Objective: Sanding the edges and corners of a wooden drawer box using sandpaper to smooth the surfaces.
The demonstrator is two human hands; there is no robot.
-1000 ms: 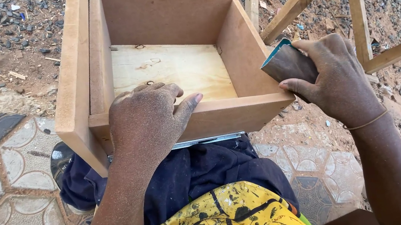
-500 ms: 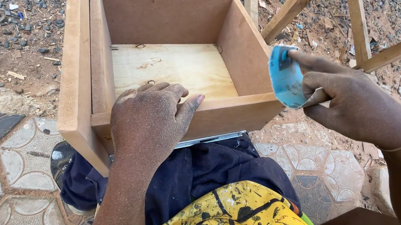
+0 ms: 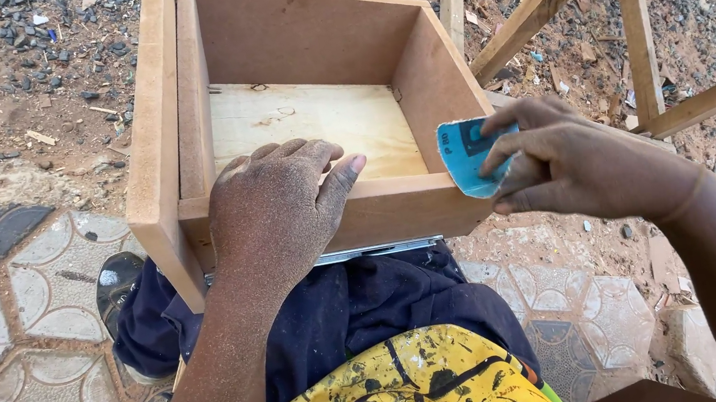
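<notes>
Left hand (image 3: 274, 215): bare, no glove or ring, back and knuckles coated in fine pale dust running up the forearm; no sleeve showing

Right hand (image 3: 574, 167): bare, a thin pale band around the wrist; forearm unsleeved, lightly dusted

Trousers (image 3: 344, 310): dark navy cloth below the left hand, creased, with faint dust marks

Upper garment (image 3: 398, 394): yellow fabric nearer the wearer than both hands, streaked and blotched with black paint-like marks, a green edge at its right side
</notes>
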